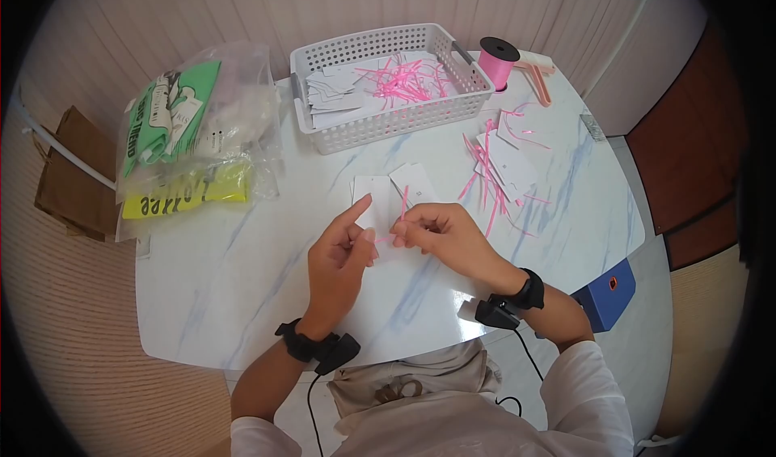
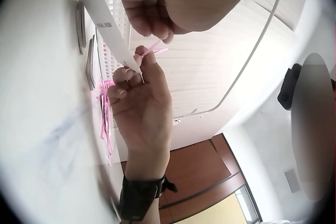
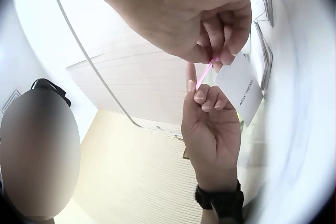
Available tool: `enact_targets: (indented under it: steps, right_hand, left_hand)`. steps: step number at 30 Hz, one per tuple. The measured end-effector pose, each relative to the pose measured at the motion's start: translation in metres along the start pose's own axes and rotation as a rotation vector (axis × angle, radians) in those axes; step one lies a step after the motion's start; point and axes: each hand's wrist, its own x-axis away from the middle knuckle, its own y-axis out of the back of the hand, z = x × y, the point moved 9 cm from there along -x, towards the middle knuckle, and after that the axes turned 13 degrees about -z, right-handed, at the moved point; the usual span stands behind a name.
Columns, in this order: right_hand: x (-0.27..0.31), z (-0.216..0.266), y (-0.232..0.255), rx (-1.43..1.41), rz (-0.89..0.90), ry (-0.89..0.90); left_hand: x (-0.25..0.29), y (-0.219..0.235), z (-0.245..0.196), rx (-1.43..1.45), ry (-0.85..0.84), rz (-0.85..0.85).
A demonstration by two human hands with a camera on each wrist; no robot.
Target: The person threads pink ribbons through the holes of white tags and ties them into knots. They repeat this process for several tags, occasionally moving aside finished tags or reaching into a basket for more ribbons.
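A thin pink ribbon (image 1: 385, 239) runs between the two hands over the near middle of the table. My left hand (image 1: 333, 264) pinches one part of it between thumb and curled fingers, its index finger pointing up and away. With thumb and fingertips my right hand (image 1: 457, 234) grips the ribbon, and a short end sticks up above them. A white card tag (image 3: 242, 91) printed "NEW TREND" hangs at the right fingertips, its end among them; the exact hold on its edge is hidden. Just beyond the hands lie white card stacks (image 1: 416, 182).
Behind is a white perforated basket (image 1: 388, 125) holding cards and pink ribbons. A pink ribbon spool (image 1: 495, 62) and peach-handled scissors-like tool (image 1: 540, 81) stand right of it. Ribboned tags (image 1: 505, 170) lie at right, plastic-bagged items (image 1: 198, 133) at left. A blue box (image 1: 608, 295) is beside the table.
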Motion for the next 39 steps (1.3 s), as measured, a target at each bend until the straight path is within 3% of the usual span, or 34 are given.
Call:
enact_targets:
  steps: [5,14,17,19,23,25,26,28,32,34,39]
  right_hand:
    - [-0.003,0.004,0.009,-0.095,-0.03,-0.074]
    - [-0.002,0.01,0.004,-0.186,0.087,0.036]
    - [0.002,0.014,0.0,-0.078,0.151,0.05]
    - [0.007,0.017,-0.008,-0.057,0.256,0.091]
    - [0.015,0.022,-0.017,-0.032,0.306,0.168]
    - [0.011,0.03,-0.001,0.193,0.017,0.286]
    - [0.012,0.028,-0.003,0.192,0.019,0.286]
    - [0.013,0.036,0.009,0.242,-0.195,0.417]
    - [0.016,0.044,0.009,0.313,-0.258,0.503]
    - [0.023,0.057,0.005,0.441,-0.305,0.688]
    - [0.024,0.057,0.001,0.485,-0.274,0.805]
  left_hand:
    - [0.002,-0.005,-0.003,0.031,-0.018,0.063]
    - [0.006,-0.012,-0.001,-0.078,0.028,0.19]
    - [0.0,-0.002,-0.002,-0.043,-0.041,0.099]
    - [-0.005,0.005,-0.018,-0.295,-0.351,-0.029]
    - [-0.005,-0.009,0.006,-0.225,-0.17,0.137]
    - [0.0,-0.014,0.014,-0.117,-0.035,0.164]
    - [0.001,-0.014,0.014,-0.117,-0.033,0.162]
    - [0.0,-0.012,0.015,-0.109,0.002,0.127]
    - [0.004,-0.018,0.019,-0.139,0.058,0.202]
    - [0.006,-0.021,0.012,-0.239,0.005,0.229]
    - [0.008,-0.021,0.012,-0.19,-0.101,0.158]
